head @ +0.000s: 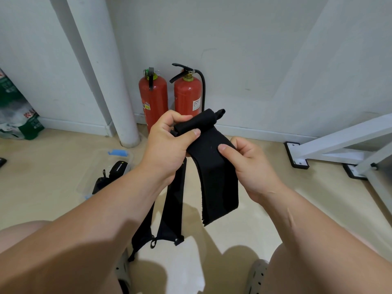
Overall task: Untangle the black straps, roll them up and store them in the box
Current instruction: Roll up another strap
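My left fingers (187, 134) clamp the rolled end of the black strap (197, 122) so it can't unwind; my right fingers (226, 150) pinch its loose tail (218, 187) taut for the next turn. More straps (172, 209) dangle at 6 o'clock, and the box (89, 177) sits on the floor around 8.

Your left hand (169, 141) grips the rolled end of a black strap (214, 172); your right hand (248, 164) pinches its hanging tail. Clear box (101, 166) on floor, left; two fire extinguishers (169, 98) far.
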